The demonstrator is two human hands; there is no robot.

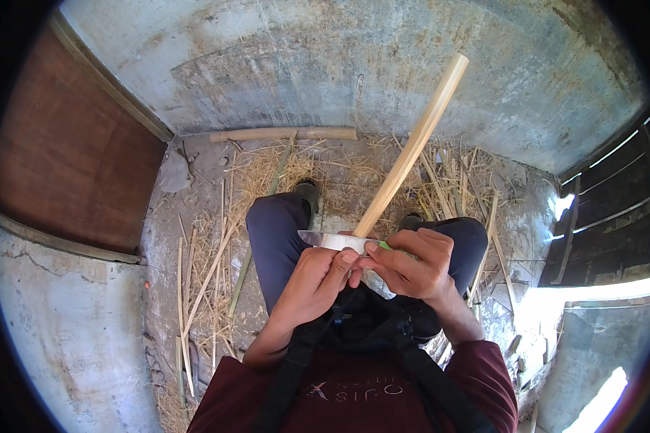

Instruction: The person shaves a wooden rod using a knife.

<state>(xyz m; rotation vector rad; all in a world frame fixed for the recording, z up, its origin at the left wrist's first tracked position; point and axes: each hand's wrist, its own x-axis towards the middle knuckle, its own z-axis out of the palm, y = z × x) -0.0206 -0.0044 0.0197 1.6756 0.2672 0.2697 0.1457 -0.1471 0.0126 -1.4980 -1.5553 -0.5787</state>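
A pale wooden stick [413, 148] with flat-cut sides slants away from me, up and to the right. Its near end is at my left hand [316, 278], which is closed around it; the fingers underneath are partly hidden. My right hand [415, 263] is closed on a knife [334, 240], and a bit of green handle shows between the fingers. The blade lies across the stick's near end, its tip pointing left. Both thumbs press close together at the blade, the left one near its lower edge.
I sit with knees apart. Wood shavings [267, 167] and thin strips [208, 278] litter the floor on both sides. A bamboo pole [285, 134] lies along the far wall [282, 79]. A brown panel [68, 144] stands left; dark slats [607, 209] are at right.
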